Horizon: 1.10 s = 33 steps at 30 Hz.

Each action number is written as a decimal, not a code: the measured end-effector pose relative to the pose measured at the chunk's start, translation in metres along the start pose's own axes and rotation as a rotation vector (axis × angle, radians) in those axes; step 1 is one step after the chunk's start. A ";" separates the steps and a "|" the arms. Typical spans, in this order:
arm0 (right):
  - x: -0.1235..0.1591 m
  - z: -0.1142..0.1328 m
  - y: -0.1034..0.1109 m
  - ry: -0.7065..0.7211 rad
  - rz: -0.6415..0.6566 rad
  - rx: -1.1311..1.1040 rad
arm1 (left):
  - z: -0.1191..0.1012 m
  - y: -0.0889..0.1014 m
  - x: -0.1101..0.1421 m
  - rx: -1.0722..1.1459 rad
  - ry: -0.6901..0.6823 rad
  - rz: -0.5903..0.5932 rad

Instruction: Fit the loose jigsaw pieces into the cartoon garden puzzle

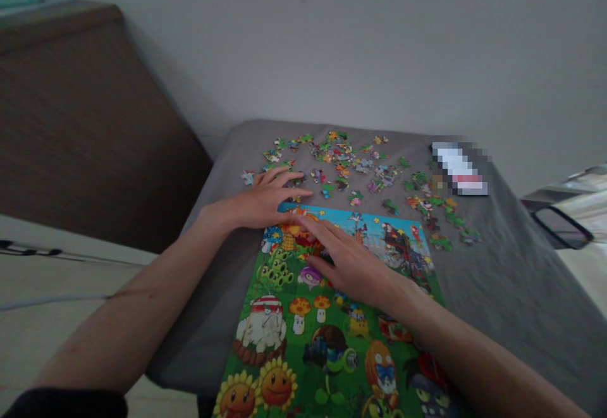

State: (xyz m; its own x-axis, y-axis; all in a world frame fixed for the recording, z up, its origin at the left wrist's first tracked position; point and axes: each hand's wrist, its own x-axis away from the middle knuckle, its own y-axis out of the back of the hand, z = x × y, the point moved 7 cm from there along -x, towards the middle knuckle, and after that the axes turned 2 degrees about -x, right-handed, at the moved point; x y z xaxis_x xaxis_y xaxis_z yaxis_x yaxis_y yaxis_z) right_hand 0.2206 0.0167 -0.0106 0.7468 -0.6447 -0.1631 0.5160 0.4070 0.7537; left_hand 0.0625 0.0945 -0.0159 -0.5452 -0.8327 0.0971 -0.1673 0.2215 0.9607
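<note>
My left hand (265, 200) lies palm down on the grey cloth (497, 279), with the fingers spread and open. It holds nothing that I can see. Its fingertips reach the near edge of the loose jigsaw pieces (341, 165), and one pale blue piece (247, 178) lies just beyond the fingers, on the left. My right hand (351, 263) is also open and flat, and it rests on the printed cartoon picture (303, 342), with the fingers pointing to the far left. This hand is not clenched and does not grasp anything. The two hands are very near each other, at the far end of the picture.

The picture lies in front of me on the cloth. Its long axis goes from near to far, leaning a little to the right at the far end, and its near end goes out of view. I cannot tell if it is a box lid or a sheet. The pieces are scattered in a wide band beyond it, mostly to the far side and the right, and they are not joined as far as I can see. At the far right corner of the cloth there is a pale flat object (459, 168), too blurred to name.
</note>
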 end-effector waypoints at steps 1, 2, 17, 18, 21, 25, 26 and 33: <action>0.000 0.000 0.000 0.000 -0.002 0.002 | 0.000 0.000 0.000 0.001 0.000 0.002; 0.000 0.000 0.001 -0.001 -0.005 0.003 | 0.000 0.000 0.000 0.000 -0.002 0.002; -0.001 -0.006 0.003 -0.017 -0.058 -0.072 | 0.000 0.000 -0.001 -0.010 0.012 0.013; -0.002 -0.007 0.002 -0.020 -0.058 -0.082 | 0.000 0.000 -0.001 -0.010 0.011 0.013; -0.003 -0.009 0.002 -0.018 -0.056 -0.106 | -0.001 0.001 0.000 -0.017 0.013 0.013; -0.003 -0.008 0.003 -0.002 -0.066 -0.119 | -0.001 0.001 0.000 -0.028 0.025 0.016; -0.003 -0.007 0.003 -0.001 -0.066 -0.120 | -0.001 0.001 0.000 -0.028 0.026 0.016; -0.006 -0.001 -0.002 0.003 -0.048 -0.122 | 0.003 0.001 0.000 -0.046 -0.001 -0.002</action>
State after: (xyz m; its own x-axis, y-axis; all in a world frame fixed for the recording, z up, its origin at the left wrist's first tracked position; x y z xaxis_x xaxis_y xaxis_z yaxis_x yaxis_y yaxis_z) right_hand 0.2151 0.0205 -0.0112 0.7216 -0.6630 -0.1991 0.5977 0.4516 0.6624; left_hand 0.0602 0.0957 -0.0159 -0.5460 -0.8324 0.0948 -0.1303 0.1961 0.9719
